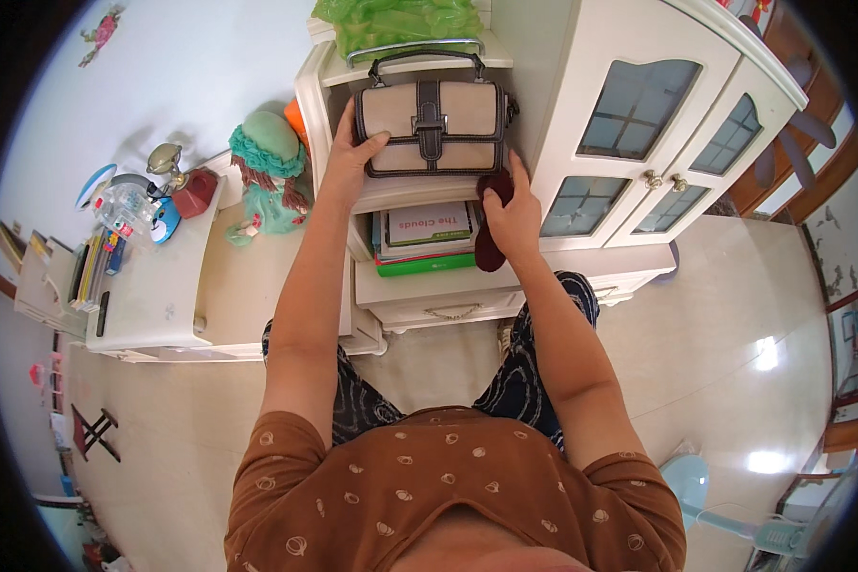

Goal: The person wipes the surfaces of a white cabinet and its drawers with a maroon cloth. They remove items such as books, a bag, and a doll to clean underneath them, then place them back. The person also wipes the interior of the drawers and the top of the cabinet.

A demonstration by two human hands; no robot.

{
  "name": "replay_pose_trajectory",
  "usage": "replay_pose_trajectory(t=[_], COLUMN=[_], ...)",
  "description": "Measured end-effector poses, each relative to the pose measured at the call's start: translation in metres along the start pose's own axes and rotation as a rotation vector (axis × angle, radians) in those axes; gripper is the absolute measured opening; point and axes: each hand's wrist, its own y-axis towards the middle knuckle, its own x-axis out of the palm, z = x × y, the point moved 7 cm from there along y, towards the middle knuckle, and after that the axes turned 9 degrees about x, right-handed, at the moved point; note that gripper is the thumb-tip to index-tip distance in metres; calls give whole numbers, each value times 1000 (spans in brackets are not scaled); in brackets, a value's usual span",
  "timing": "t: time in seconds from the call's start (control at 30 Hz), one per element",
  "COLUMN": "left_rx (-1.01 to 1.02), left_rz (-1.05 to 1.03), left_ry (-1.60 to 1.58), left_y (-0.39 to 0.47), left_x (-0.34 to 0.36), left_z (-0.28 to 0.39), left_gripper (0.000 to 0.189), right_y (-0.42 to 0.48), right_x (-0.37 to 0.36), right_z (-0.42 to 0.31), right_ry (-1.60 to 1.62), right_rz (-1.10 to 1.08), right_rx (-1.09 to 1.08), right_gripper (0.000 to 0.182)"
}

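Observation:
A beige handbag (393, 107) with dark trim, a buckled strap and a top handle sits upright in a white cabinet's open shelf (429, 193). My left hand (354, 150) grips its left end, thumb on the front and fingers round the side. My right hand (516, 214) holds a dark maroon cloth (489, 250) near the bag's lower right corner. The cloth hangs down in front of the shelf below. Whether my right fingers touch the bag, I cannot tell. On that lower shelf, partly behind the cloth, lie stacked books (429, 229) and a green box or folder (429, 264).
Above the bag are a metal rail (414, 48) and a green translucent carving (400, 21). Glass-paned cabinet doors (639, 107) stand to the right. Leftward, a doll (268, 171) sits beside a white desk (150, 293) bearing a bottle (125, 211) and books. A light-blue fan (686, 479) is at lower right.

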Motion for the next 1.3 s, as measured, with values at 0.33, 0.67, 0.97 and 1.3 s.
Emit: replay_pose_trajectory(t=[0.33, 0.67, 0.97, 1.3], left_rx=[-4, 22, -39, 233], left_rz=[71, 139, 151, 375], left_ry=[128, 172, 90, 458], left_y=[-25, -30, -29, -56], left_x=[18, 10, 14, 6], left_z=[-12, -13, -8, 28], left_gripper=[98, 101, 93, 55], right_y=[-7, -32, -24, -28], right_x=[5, -5, -5, -7], right_z=[15, -1, 14, 2], right_ry=[332, 441, 430, 451], right_rz=[9, 48, 20, 23], right_rx=[57, 15, 9, -13], right_gripper=[65, 47, 44, 39])
